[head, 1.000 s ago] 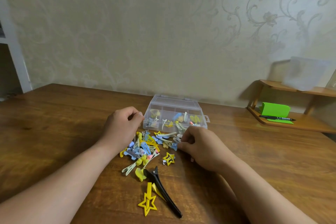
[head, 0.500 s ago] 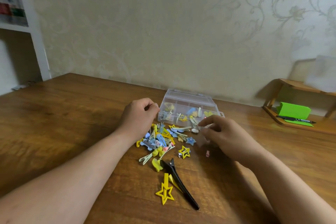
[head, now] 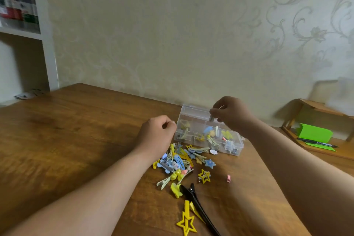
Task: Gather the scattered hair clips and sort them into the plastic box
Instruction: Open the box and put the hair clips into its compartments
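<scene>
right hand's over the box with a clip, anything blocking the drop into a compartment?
Nothing visible. The right hand pinches a small pale hair clip directly above the clear plastic compartment box, whose top is open below it. The left hand sits curled beside the box's left end, outside it.

I sit at a brown wooden table (head: 67, 130). At twelve o'clock is a cream wall (head: 153, 34) with floral pattern; at ten o'clock, a white shelf (head: 44, 30); at three o'clock, a small wooden rack (head: 316, 107).

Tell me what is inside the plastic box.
The box holds yellow, blue and pale clips in compartments. The right hand covers its far right part.
</scene>
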### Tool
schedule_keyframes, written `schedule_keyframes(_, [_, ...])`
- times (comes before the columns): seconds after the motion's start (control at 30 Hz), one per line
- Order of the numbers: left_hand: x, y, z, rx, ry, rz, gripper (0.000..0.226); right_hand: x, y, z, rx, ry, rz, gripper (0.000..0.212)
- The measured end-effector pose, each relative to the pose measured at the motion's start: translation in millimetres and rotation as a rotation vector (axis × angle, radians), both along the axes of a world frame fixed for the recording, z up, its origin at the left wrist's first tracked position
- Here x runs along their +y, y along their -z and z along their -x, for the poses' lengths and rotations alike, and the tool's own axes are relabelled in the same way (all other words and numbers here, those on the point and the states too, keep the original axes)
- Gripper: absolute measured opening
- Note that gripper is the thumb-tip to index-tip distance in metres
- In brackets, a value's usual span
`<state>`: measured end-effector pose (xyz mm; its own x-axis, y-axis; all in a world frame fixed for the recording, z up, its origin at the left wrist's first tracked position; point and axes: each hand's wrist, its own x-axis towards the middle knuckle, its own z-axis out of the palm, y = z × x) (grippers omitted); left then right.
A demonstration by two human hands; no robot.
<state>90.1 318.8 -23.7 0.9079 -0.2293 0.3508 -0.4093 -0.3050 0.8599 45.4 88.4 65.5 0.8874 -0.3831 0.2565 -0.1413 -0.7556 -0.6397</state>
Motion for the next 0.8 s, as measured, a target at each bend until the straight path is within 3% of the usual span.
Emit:
schedule_keyframes(0.2, [0,0,1,0.022,0.0,0.007,0.034,4,9,-59,0.202,0.001,0.085,0.013])
schedule_keyframes(0.5, [2,-3,4,0.017,0.012,-0.004,0.035,10,21,-82,0.413,0.039,0.285,0.02])
schedule_keyframes(0.67, [1,-3,4,0.015,0.009,-0.012,0.035,11,21,-77,0.404,0.036,0.285,0.022])
schedule_keyframes(0.8, [2,-3,3,0.012,0.003,-0.01,0.034,10,17,-53,0.177,0.096,0.229,0.018])
